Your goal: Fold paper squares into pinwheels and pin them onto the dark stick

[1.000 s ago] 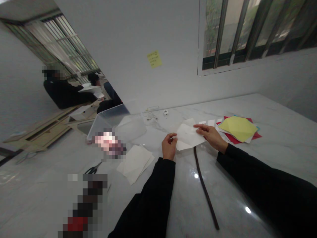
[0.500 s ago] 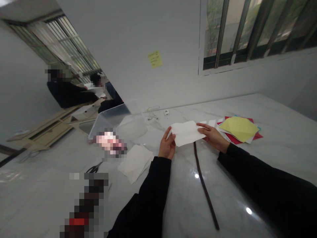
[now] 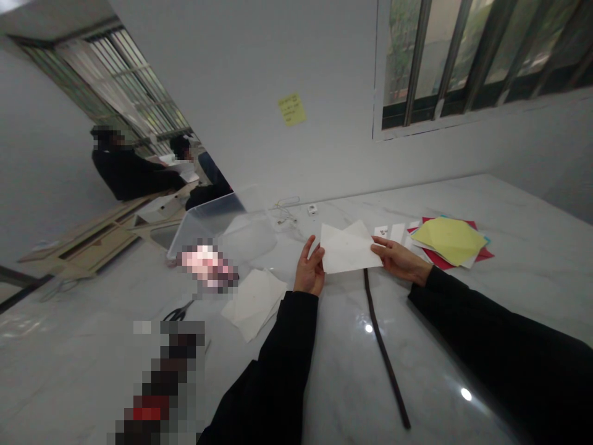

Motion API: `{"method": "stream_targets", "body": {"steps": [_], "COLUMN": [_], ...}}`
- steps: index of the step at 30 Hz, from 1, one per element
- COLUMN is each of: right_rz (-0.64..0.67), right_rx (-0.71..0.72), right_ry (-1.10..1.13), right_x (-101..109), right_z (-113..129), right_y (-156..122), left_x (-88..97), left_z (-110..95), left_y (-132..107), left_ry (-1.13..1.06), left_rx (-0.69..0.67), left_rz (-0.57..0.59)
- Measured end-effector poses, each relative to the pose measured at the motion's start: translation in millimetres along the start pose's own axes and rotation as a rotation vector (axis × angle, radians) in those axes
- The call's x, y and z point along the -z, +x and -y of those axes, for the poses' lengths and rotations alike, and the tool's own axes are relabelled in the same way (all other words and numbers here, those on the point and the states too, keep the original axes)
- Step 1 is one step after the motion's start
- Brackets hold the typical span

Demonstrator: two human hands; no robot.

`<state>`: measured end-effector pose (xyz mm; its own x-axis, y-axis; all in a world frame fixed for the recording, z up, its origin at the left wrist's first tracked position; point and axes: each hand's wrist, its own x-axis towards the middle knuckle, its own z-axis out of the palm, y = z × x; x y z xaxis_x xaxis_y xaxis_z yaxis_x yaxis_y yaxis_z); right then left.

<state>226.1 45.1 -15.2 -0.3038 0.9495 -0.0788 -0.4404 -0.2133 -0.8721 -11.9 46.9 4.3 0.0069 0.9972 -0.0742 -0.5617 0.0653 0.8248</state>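
Observation:
A sheet of white paper (image 3: 349, 252) is held up between my two hands above the marble-look table. My left hand (image 3: 310, 270) pinches its left edge between thumb and fingers. On the opposite edge, my right hand (image 3: 398, 258) grips the paper with fingers closed on it. The upper edge of the paper shows two raised points, so it looks folded or doubled. Beneath its lower edge runs a thin dark brown stick (image 3: 380, 346), lying on the table toward me; its far end is hidden by the paper.
Loose white sheets (image 3: 254, 303) lie left of my left sleeve, near black-handled scissors (image 3: 178, 312). A clear plastic bin (image 3: 208, 213) stands behind them. Stacked coloured paper (image 3: 447, 241) lies at right. A yellow note (image 3: 291, 110) sticks to the wall. People sit at far left.
The paper's upper edge has gone from nearly flat to two raised points, and its lower edge is now straighter. Both hands keep their hold, having shifted only slightly.

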Motion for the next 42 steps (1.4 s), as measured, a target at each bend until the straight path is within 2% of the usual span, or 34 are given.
{"method": "stream_targets", "body": {"steps": [3,7,13,15,17,18,19,20,22,23,25,26,28,30,32,33,35,36,38,39,42], "right_rz": [-0.027,-0.035,0.006,0.036,0.065,0.075,0.082,0.088,0.082,0.077,0.071,0.067,0.060,0.053,0.052,0.053,0.057,0.058,0.061,0.063,0.082], "right_rx": [0.041,0.018,-0.018,-0.019,-0.013,-0.010,-0.011,-0.016,-0.018,-0.013,0.003,0.012,0.023,0.028,0.031,0.033,0.033,0.033,0.029,0.027,0.028], "right_ry": [-0.043,-0.112,-0.147,-0.100,-0.053,-0.038,-0.029,-0.021,-0.003,0.006,0.022,0.027,0.028,0.017,0.006,0.003,0.000,-0.001,-0.001,0.001,-0.005], "right_x": [1,3,4,5,7,7,8,9,9,9,8,8,7,7,7,7,7,7,6,6,7], "right_z": [-1,-4,-10,-10,-9,-8,-8,-7,-7,-8,-9,-10,-12,-13,-13,-13,-12,-11,-10,-10,-10], "right_y": [2,1,-1,-1,-1,0,0,1,2,3,4,5,7,8,8,8,8,8,8,8,10], "left_x": [-3.6,-6.6,-14.1,-14.9,-11.9,-9.0,-5.1,-0.4,11.3,18.4,35.7,46.1,70.3,96.3,119.0,127.4,136.1,135.6,125.1,115.1,70.1], "left_z": [-5,-13,1,2,-10,-22,-38,-58,-99,-117,-142,-148,-143,-124,-100,-90,-76,-73,-72,-73,-73], "left_y": [-4,-11,-15,-15,-19,-24,-30,-38,-57,-66,-82,-87,-92,-92,-93,-93,-95,-95,-95,-94,-86], "left_ry": [0.016,0.047,0.093,0.100,0.221,0.341,0.488,0.630,1.006,1.177,1.460,1.575,1.761,1.927,2.037,2.070,2.100,2.105,2.101,2.090,1.966], "left_rx": [0.066,0.184,0.245,0.220,0.099,-0.023,-0.168,-0.405,-0.826,-0.985,-1.133,-1.138,-0.982,-0.728,-0.449,-0.334,-0.226,-0.220,-0.295,-0.367,-0.621], "left_rz": [0.039,0.138,0.118,0.058,-0.058,-0.142,-0.190,-0.284,-0.318,-0.329,-0.312,-0.268,-0.174,-0.057,0.010,-0.014,-0.022,-0.052,-0.099,-0.116,-0.019]}}
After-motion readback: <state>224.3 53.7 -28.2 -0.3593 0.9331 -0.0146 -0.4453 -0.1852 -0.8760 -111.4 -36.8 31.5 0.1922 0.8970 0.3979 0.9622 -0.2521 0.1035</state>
